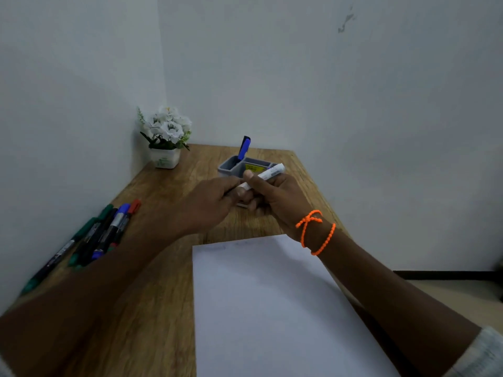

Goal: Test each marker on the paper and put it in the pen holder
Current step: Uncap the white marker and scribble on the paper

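My right hand (275,198) grips a white-barrelled marker (268,174) held above the desk, its far end pointing at the pen holder. My left hand (209,198) is closed on the marker's near end, where the cap or tip is hidden by the fingers. A grey pen holder (231,168) stands just behind the hands with a blue-capped marker (243,149) upright in its left compartment. A white sheet of paper (272,308) lies in front of me with faint marks near its top edge. Several markers (103,232) lie in a row at the desk's left edge.
A white pot of artificial white flowers (166,137) sits in the back left corner of the wooden desk (163,295). White walls close in the left and back sides. An orange beaded bracelet (315,231) circles my right wrist.
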